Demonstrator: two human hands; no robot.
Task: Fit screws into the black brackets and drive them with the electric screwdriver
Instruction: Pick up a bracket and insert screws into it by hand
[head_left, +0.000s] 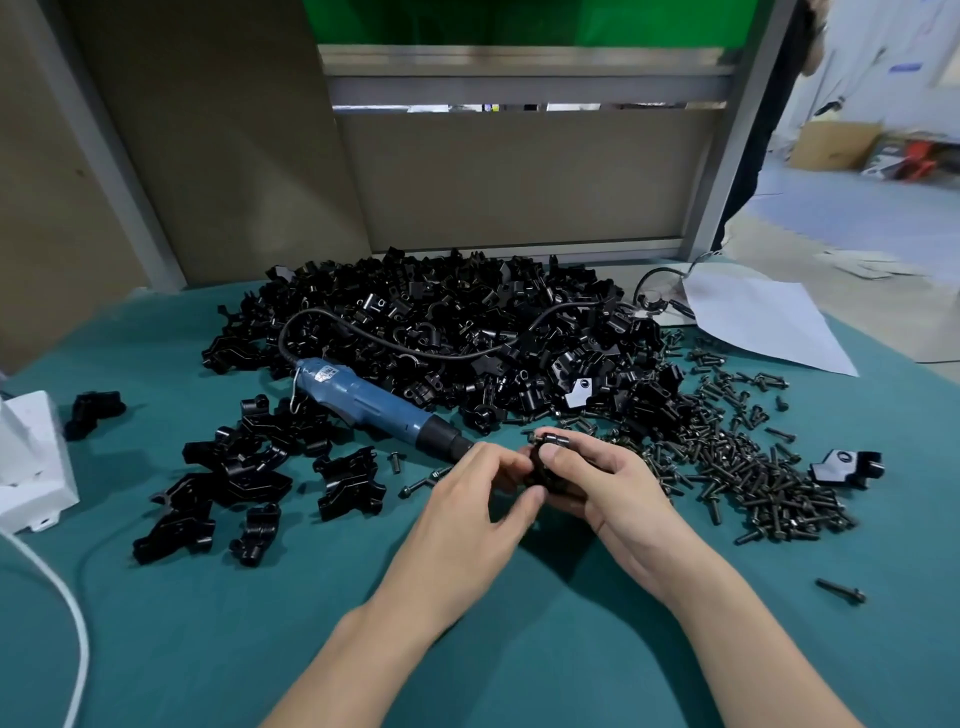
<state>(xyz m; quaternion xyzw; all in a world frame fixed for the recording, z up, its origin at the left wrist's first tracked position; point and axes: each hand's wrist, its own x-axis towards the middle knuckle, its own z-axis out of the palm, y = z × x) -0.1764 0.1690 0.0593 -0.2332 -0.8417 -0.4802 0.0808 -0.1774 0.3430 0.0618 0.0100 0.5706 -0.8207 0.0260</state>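
Here the left hand (480, 501) and right hand (597, 480) together grip one bracket (534, 464), the screwdriver (363, 400) lying diagonally, bit toward them.

One wide-angle view only, worn on the head. It looks forward and down onto the table (260, 623), near enough that both forearms enter from the bottom edge and the left hand (467, 506) and right hand (613, 488) meet at centre. Beyond lies the bracket pile (441, 332), then a partition (519, 176); floor (857, 208) shows upper right.
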